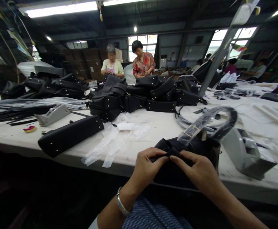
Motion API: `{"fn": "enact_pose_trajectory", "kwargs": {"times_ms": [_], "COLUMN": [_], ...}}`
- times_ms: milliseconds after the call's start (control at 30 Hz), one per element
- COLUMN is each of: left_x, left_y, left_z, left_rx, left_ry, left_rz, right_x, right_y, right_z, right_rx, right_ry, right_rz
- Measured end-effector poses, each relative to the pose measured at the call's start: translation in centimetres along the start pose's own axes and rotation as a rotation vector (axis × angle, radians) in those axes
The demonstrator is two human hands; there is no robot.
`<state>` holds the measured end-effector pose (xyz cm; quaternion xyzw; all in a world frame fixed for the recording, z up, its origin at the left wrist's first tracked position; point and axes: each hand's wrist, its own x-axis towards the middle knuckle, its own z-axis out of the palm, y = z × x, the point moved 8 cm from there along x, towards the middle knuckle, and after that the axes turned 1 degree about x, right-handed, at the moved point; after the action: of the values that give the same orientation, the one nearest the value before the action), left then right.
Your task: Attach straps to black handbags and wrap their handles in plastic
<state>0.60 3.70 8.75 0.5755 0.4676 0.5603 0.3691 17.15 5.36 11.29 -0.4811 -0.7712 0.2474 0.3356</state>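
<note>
A black handbag (210, 152) stands at the table's front edge, close to my body. Its handle (224, 116) is wrapped in clear plastic and arches up over the bag, with a gold-coloured buckle (191, 131) on it. My left hand (148, 165) pinches a black edge or strap of the bag between thumb and forefinger. Right beside it, my right hand (198, 168) pinches the same black part, thumbs almost meeting. The exact piece between the fingertips is too dark to make out. A silver bangle circles my left wrist.
Behind lies a heap of black handbags (161, 106). A single black bag (71, 135) lies on its side at left, near white tissue strips (119, 136). Grey tape dispensers (246, 156) (53, 115) sit right and left. A metal post (215, 63) rises at right; two people work across the table.
</note>
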Motion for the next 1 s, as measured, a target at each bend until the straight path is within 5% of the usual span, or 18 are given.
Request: {"fn": "enact_pose_trajectory", "kwargs": {"times_ms": [333,733,1000], "left_x": [-0.5,-0.2,-0.2], "left_y": [-1.3,-0.1,-1.3], "left_z": [-0.7,0.3,0.4], "left_rx": [0.031,-0.018,-0.070], "left_ry": [-0.105,-0.071,-0.164], "left_rz": [-0.133,-0.021,-0.185], "right_x": [0.1,-0.3,-0.6], "right_y": [1.3,1.5,2.4], "right_z": [0.6,0.4,0.8], "right_rx": [0.128,0.133,0.210], "right_ry": [-0.082,-0.027,-0.082], "right_rz": [0.143,0.142,0.265]}}
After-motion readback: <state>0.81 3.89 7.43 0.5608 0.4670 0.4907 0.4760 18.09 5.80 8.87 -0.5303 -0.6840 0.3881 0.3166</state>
